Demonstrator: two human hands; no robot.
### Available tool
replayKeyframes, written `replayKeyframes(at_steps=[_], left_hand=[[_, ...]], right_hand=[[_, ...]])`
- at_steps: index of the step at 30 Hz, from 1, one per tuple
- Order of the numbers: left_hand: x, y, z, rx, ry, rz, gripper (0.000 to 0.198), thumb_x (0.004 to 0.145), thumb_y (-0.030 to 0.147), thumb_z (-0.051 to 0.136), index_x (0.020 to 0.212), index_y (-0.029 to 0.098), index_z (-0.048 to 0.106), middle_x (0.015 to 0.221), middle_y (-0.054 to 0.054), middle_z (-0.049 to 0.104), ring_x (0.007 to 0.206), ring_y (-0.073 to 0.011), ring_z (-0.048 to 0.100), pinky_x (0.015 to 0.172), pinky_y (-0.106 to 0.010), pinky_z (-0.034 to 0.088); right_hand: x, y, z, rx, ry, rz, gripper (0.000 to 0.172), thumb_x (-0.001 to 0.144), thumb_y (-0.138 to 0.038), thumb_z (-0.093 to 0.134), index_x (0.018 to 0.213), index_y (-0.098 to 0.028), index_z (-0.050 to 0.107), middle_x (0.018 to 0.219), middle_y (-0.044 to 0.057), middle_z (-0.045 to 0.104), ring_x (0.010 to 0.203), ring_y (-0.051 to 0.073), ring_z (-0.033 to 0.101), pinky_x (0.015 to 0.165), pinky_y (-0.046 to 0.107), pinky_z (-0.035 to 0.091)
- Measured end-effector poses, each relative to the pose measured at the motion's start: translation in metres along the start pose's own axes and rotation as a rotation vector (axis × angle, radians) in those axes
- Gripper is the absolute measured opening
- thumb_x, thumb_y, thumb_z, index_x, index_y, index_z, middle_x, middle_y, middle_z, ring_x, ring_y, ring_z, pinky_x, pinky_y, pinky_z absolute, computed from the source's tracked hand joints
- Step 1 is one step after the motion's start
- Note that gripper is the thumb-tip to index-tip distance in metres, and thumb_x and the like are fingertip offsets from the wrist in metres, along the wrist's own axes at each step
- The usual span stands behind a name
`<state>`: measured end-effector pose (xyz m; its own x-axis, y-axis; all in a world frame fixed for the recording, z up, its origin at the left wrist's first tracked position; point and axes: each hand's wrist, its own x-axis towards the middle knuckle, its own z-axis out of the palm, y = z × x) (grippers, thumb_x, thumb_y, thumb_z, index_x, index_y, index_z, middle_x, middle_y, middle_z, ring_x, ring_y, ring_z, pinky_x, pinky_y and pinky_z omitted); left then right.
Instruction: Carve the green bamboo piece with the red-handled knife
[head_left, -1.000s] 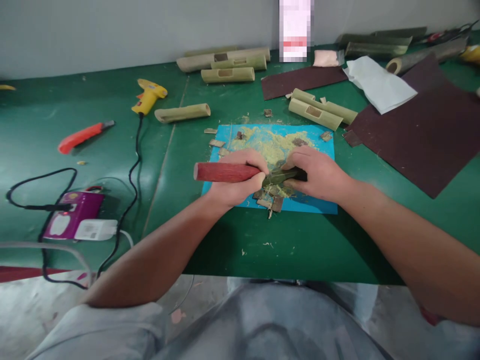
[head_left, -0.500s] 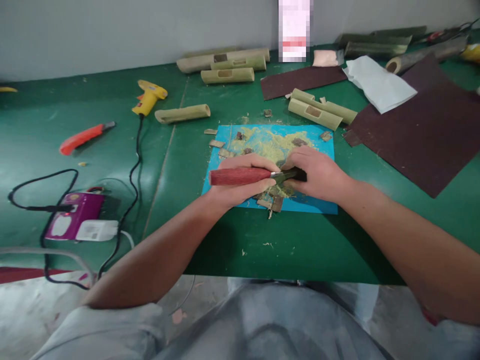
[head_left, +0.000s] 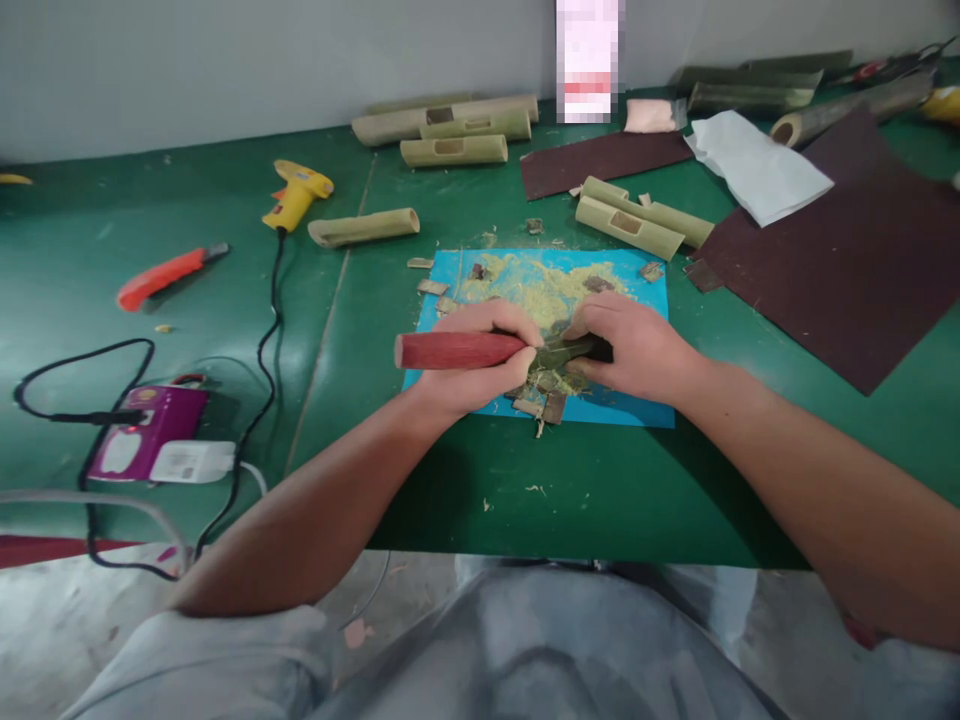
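In the head view, my left hand (head_left: 480,345) is closed around the front of a carving tool with a thick red wooden handle (head_left: 461,351). The tool points right, and fingers hide its tip. My right hand (head_left: 626,345) grips a short dark-green bamboo piece (head_left: 559,352), its right end covered by the fingers. Tool and bamboo meet between both hands, above a blue sheet (head_left: 637,412). Yellowish shavings (head_left: 536,290) and small brown bamboo chips (head_left: 553,407) lie scattered on that sheet.
Cut bamboo tubes (head_left: 454,151) lie at the back; more (head_left: 630,228) sit right of centre. Brown sandpaper sheets (head_left: 847,270) and white paper (head_left: 757,165) are at right. Leftward are a yellow corded tool (head_left: 296,195), an orange cutter (head_left: 165,278) and a purple power box (head_left: 146,430).
My left hand and the red-handled carving tool have shifted a little left, away from my right hand. My right hand and the bamboo piece stay in place.
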<state>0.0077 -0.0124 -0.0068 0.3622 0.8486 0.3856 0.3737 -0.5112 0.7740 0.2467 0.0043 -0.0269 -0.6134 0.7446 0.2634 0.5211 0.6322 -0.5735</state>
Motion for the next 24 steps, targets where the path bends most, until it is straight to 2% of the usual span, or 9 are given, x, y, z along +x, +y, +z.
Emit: replayKeyframes(at_steps=[6, 10, 13, 17, 20, 24], left_hand=[[0.0, -0.01, -0.001, -0.034, 0.113, 0.092, 0.008, 0.08, 0.023, 0.068, 0.072, 0.024, 0.064, 0.073, 0.0, 0.069, 0.066, -0.0175, 0.064, 0.066, -0.036, 0.053], [0.0, -0.012, -0.002, -0.14, 0.165, 0.084, 0.006, 0.082, 0.021, 0.07, 0.077, 0.025, 0.071, 0.077, -0.001, 0.073, 0.071, -0.0189, 0.067, 0.07, -0.037, 0.056], [0.0, -0.01, -0.003, -0.138, 0.142, 0.046, 0.006, 0.083, 0.023, 0.071, 0.085, 0.027, 0.076, 0.085, -0.001, 0.076, 0.079, -0.021, 0.071, 0.076, -0.039, 0.06], [-0.001, -0.005, -0.004, -0.092, 0.082, 0.025, 0.009, 0.085, 0.029, 0.072, 0.092, 0.029, 0.078, 0.091, -0.001, 0.079, 0.082, -0.0226, 0.074, 0.077, -0.04, 0.063], [-0.002, -0.004, -0.004, -0.098, 0.101, 0.017, 0.01, 0.087, 0.032, 0.071, 0.094, 0.031, 0.078, 0.093, 0.0, 0.079, 0.082, -0.0226, 0.074, 0.078, -0.04, 0.064], [-0.002, -0.004, -0.005, -0.048, 0.116, 0.019, 0.011, 0.087, 0.036, 0.072, 0.096, 0.032, 0.078, 0.096, 0.0, 0.079, 0.086, -0.0229, 0.074, 0.083, -0.042, 0.063]], right_hand=[[0.0, 0.001, -0.001, -0.023, -0.005, -0.006, 0.011, 0.084, -0.025, 0.066, 0.093, -0.021, 0.068, 0.096, 0.007, 0.068, 0.094, 0.025, 0.059, 0.083, 0.037, 0.045], [-0.001, 0.002, 0.0, -0.044, 0.0, -0.028, 0.011, 0.085, -0.027, 0.066, 0.094, -0.021, 0.068, 0.098, 0.009, 0.07, 0.096, 0.027, 0.061, 0.086, 0.04, 0.047], [-0.001, 0.001, 0.0, -0.07, 0.012, -0.049, 0.013, 0.086, -0.028, 0.066, 0.097, -0.021, 0.069, 0.1, 0.009, 0.071, 0.098, 0.028, 0.062, 0.089, 0.043, 0.048], [-0.003, 0.0, -0.002, -0.089, 0.109, -0.049, 0.024, 0.088, -0.028, 0.067, 0.111, -0.021, 0.068, 0.112, 0.011, 0.071, 0.109, 0.031, 0.061, 0.095, 0.047, 0.048], [-0.003, 0.002, -0.004, -0.123, 0.138, -0.074, 0.017, 0.095, -0.028, 0.06, 0.105, -0.019, 0.07, 0.109, 0.012, 0.072, 0.106, 0.029, 0.063, 0.094, 0.045, 0.049], [-0.002, 0.003, -0.005, -0.261, 0.126, -0.113, 0.027, 0.103, -0.029, 0.05, 0.102, -0.018, 0.074, 0.102, 0.011, 0.073, 0.099, 0.028, 0.063, 0.087, 0.043, 0.048]])
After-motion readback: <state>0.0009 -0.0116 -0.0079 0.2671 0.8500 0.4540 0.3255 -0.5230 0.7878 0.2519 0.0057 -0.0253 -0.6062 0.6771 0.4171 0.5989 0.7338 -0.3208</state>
